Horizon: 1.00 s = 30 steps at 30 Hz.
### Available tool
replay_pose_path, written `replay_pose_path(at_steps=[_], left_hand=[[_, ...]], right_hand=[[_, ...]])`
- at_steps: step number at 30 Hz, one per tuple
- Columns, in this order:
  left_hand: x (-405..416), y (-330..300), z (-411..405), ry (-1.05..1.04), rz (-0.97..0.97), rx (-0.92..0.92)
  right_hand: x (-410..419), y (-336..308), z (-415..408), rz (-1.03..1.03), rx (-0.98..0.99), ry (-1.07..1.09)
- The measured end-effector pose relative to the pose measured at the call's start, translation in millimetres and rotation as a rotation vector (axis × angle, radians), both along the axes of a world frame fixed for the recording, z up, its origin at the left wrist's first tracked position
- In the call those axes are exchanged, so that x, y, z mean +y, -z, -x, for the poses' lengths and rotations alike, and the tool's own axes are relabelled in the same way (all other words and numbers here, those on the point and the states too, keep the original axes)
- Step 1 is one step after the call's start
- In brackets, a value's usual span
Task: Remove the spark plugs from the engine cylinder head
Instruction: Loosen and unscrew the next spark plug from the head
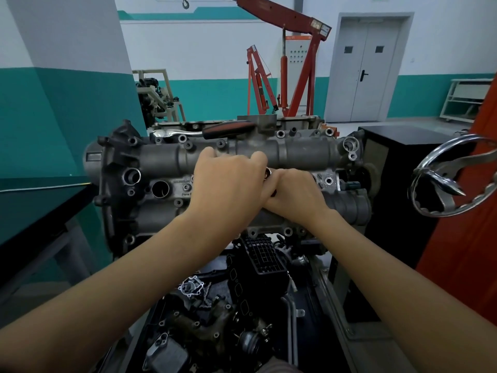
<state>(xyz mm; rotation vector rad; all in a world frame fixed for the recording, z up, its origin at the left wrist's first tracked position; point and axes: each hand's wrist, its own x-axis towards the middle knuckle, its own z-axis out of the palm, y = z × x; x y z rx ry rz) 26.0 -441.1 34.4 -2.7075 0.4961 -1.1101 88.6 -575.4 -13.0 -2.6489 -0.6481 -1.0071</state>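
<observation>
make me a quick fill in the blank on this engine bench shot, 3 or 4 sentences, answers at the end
1. Both hands, left hand and right hand, meet over the middle of the ____.
2. The ratchet with the red and black handle lies on ____ of the cylinder head, gripped by neither hand.
3. The open round bore sits to the ____ of the hands.
4. The chrome handwheel is at the ____ edge of the view.

Missing words: cylinder head; top; left; right

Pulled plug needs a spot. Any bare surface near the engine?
Dark tabletop left of the engine looks bare. Black cabinet top right of it too. Crowded: ratchet on the engine's far edge, both hands mid-head, parts tray below.
</observation>
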Motion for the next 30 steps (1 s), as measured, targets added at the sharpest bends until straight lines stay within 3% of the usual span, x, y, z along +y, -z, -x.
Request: replay_pose_path(at_steps=[30], left_hand=[[-3,-2,0,0.051,-0.043,-0.035]], right_hand=[[1,1,-4,-0.001,-0.012,0.001]])
